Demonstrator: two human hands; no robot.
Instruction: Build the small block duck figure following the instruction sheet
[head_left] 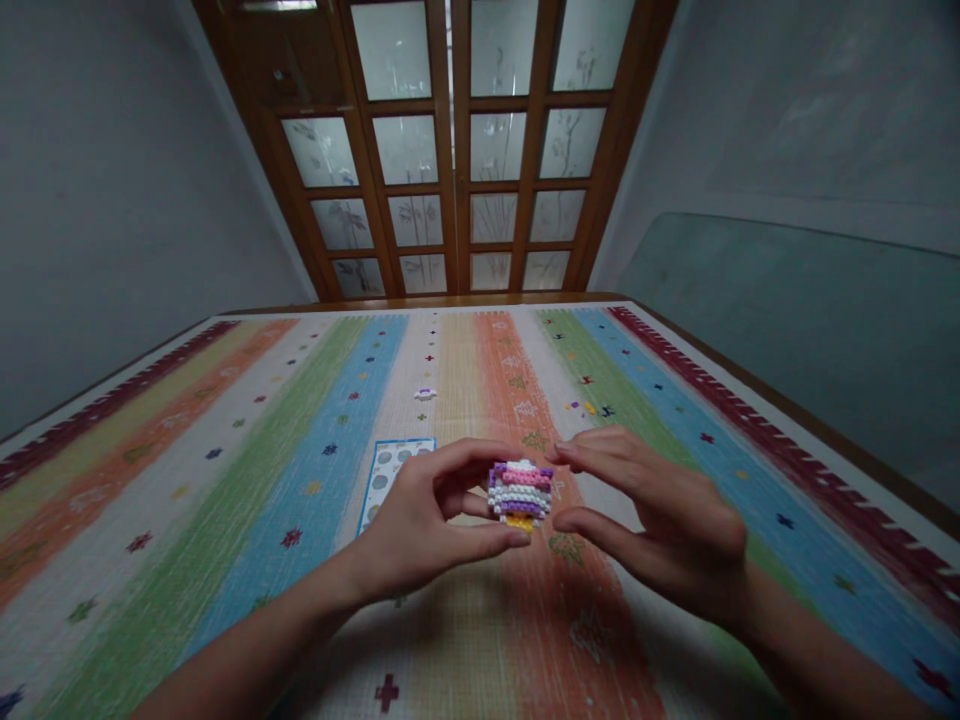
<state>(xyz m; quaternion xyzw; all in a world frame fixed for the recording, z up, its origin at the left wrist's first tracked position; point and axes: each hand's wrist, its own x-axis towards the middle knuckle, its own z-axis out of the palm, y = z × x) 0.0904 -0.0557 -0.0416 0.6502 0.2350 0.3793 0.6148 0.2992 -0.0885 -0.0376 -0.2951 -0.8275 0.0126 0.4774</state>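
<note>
A small model of tiny building blocks (519,492), with white, pink, purple and yellow layers, is raised above the striped cloth. My left hand (427,505) grips it from the left side, thumb low by the yellow part and fingers behind and above. Close to its right side is my right hand (652,505), thumb and fingers parted in a wide curve. Its fingertips come near the model's upper right corner; whether they touch I cannot tell. The model's far side is hidden.
Partly under my left forearm and hand lies a blue-edged printed sheet (384,480). A small white and purple block piece (425,394) sits farther back. Several loose purple and yellow bits (583,408) lie to the right. Wood-framed glass doors (457,190) stand beyond the table.
</note>
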